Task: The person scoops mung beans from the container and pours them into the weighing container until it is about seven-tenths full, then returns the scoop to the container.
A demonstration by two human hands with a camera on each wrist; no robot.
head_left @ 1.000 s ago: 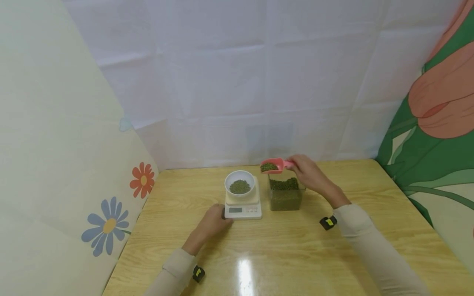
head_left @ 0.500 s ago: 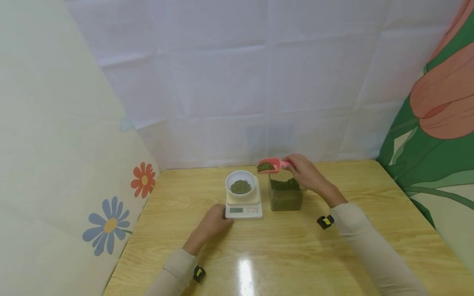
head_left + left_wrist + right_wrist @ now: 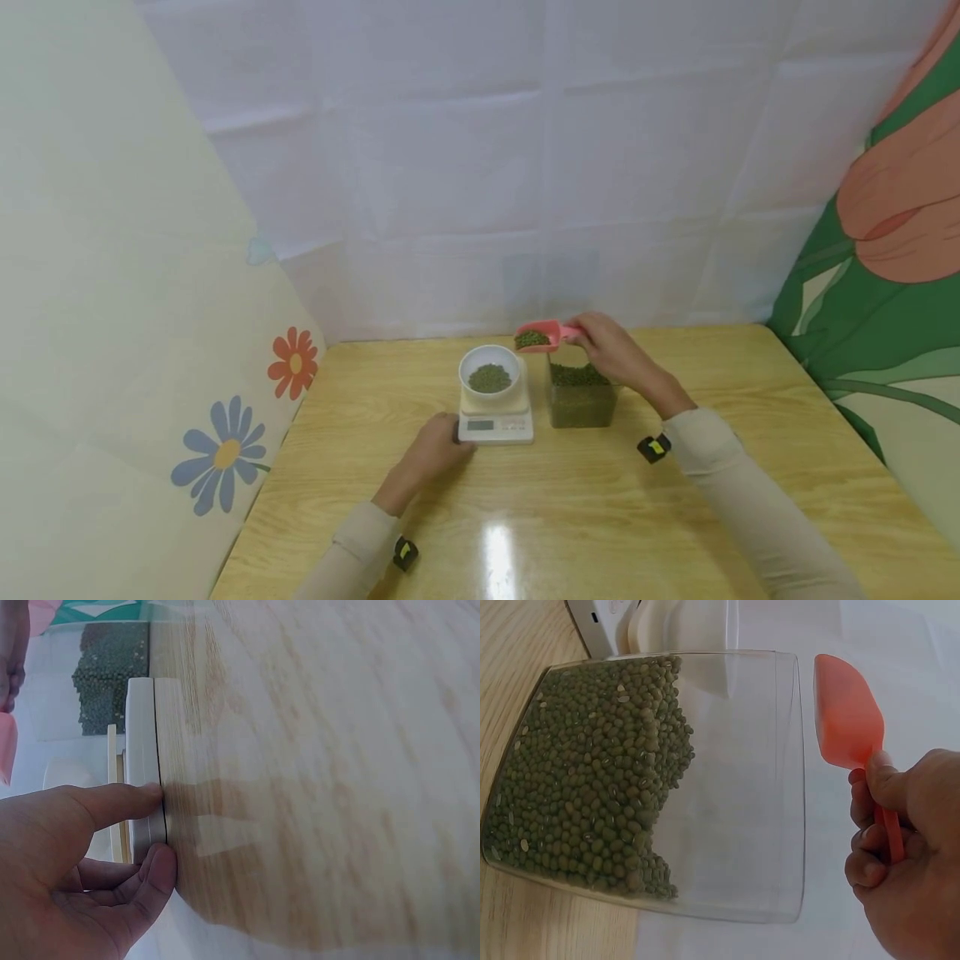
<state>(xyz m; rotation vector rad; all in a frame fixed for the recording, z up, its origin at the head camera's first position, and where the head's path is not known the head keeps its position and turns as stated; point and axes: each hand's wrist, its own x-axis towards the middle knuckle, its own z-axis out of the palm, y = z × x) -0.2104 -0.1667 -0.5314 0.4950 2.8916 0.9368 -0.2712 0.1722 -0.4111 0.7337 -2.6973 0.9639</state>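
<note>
My right hand [image 3: 613, 352] grips the handle of a pink scoop [image 3: 552, 332] heaped with green mung beans [image 3: 532, 339]. The scoop is raised and level, beyond the near edge of the bean container's opening and extending left toward the bowl. In the right wrist view, the clear square container [image 3: 742, 787] is part full of mung beans [image 3: 592, 772]. Left of it, a white kitchen scale [image 3: 517, 430] carries a white bowl [image 3: 487, 355] with a mound of mung beans [image 3: 490, 379]. My left hand [image 3: 433, 450] holds the scale's near left corner, thumb at its front and fingers curled at its side.
Scale and container stand side by side near the back of a wood-grain table [image 3: 600, 517]. A white sheet [image 3: 442, 167] hangs behind. Flower-patterned panels [image 3: 150, 275] flank both sides.
My right hand has carried the loaded scoop slowly left, closer to the bowl. The left hand stays at the scale, and the beans in the bowl look the same.
</note>
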